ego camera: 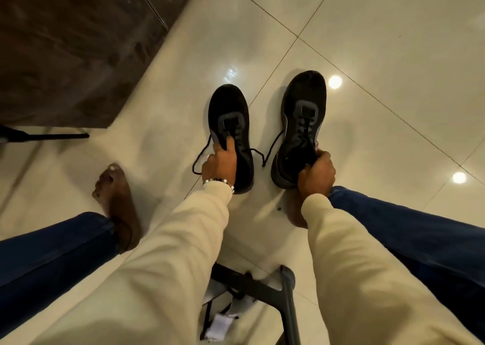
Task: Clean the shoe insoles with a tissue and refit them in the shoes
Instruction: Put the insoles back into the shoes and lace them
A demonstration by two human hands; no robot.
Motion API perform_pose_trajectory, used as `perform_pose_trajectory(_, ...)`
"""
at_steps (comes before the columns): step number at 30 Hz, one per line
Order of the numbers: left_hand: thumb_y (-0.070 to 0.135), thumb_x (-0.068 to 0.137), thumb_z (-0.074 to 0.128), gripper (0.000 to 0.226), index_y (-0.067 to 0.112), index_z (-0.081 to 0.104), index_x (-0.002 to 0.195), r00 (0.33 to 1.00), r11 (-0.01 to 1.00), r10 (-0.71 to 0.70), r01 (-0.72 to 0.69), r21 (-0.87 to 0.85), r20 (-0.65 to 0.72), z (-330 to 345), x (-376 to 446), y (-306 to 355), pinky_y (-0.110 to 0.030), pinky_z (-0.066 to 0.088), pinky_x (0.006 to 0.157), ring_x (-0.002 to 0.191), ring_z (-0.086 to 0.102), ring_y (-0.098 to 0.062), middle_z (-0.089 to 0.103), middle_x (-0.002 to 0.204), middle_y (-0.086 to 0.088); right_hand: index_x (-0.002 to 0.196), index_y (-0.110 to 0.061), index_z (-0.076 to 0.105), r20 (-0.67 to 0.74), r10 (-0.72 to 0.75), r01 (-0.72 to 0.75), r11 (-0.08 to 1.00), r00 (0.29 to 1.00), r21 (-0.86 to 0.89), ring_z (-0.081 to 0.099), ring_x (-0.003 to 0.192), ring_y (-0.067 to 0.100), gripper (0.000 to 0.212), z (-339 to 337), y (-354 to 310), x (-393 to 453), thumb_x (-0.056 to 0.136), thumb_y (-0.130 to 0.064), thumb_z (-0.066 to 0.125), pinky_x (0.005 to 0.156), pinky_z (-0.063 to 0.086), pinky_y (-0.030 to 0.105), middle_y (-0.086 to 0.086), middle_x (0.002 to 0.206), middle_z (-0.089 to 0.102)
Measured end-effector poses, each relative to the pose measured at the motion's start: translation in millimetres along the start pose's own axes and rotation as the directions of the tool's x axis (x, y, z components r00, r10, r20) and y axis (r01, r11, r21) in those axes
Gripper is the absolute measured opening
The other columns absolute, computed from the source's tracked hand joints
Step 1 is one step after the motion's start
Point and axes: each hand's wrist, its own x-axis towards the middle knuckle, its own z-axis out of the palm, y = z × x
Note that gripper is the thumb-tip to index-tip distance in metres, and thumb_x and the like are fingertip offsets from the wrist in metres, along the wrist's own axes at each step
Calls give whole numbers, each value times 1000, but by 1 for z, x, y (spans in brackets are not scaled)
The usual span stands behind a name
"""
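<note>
we grip each black mesh lace-up shoe by its collar, fingers curled inside; insoles hidden; next, we judge, pulling them out.

Indoor room, likely home: glossy cream floor tiles, dark wooden furniture.

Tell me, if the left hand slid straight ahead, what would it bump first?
The left hand already grips the left shoe; its finger points up the laces, so it would probably meet the toe first.
</note>
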Motion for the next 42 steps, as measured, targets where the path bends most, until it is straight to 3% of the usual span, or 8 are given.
perform_pose_trajectory(9,-1,96,40,48,5,30,141,988,986,-151,150,-74,-10,-1,-1,-26,-48,49,74,92,63,-42,49,117,-24,126,-9,43,26,-43,47,986,999,-160,54,109,36,46,2,-11,2,84,-16,61,96,45,50,15,121,56)
perform_pose_trajectory(15,-9,72,71,54,1,54,123,994,995,-94,96,40,-56,13,-2,-71,-38,55,51,64,65,-37,61,102,-25,125,-10,44,10,-141,133,909,990,-394,48,111,38,48,-5,-39,-20,81,-25,57,93,39,44,15,123,51)
perform_pose_trajectory(20,6,90,55,60,13,30,144,994,993,-113,113,-33,3,10,-2,-79,-47,51,72,96,61,-41,45,131,-20,133,-4,40,247,-162,255,874,955,-415,41,123,30,37,-25,-78,-37,96,-5,44,87,14,26,14,139,40)
perform_pose_trajectory(28,32,78,74,57,11,48,125,967,976,-211,201,-82,-142,2,-18,-85,-44,43,82,104,52,-34,52,116,-17,136,-2,35,270,-136,243,877,953,-416,36,128,31,42,-27,-80,-44,95,-6,47,90,24,27,16,145,34)
perform_pose_trajectory(34,22,79,70,22,18,66,100,850,942,325,-250,225,-415,16,-25,-62,-41,47,76,94,59,-28,62,105,-5,130,-8,41,102,-118,150,894,988,-422,42,119,39,47,-15,-55,-41,86,-20,55,97,37,45,18,134,44)
perform_pose_trajectory(36,18,90,54,32,19,61,121,823,884,453,-365,293,-342,16,-19,-39,-50,40,97,119,53,-26,59,124,-1,124,-13,36,39,-159,159,879,987,-449,46,112,40,57,-4,-41,-31,74,-25,62,92,40,54,17,125,49)
perform_pose_trajectory(39,13,99,35,52,8,24,150,877,788,481,-442,429,21,17,-6,-5,-64,-7,109,142,25,-31,44,144,-12,129,-15,31,-8,-138,125,924,990,-361,47,114,37,66,6,-25,-16,71,-18,63,96,38,52,14,125,51)
perform_pose_trajectory(42,15,96,46,43,5,43,138,912,813,396,-404,420,109,10,3,15,-67,-12,106,130,41,-32,66,111,-10,137,-16,33,1,-86,85,973,996,-214,45,119,36,62,9,-17,-6,78,-9,53,101,37,52,13,129,50)
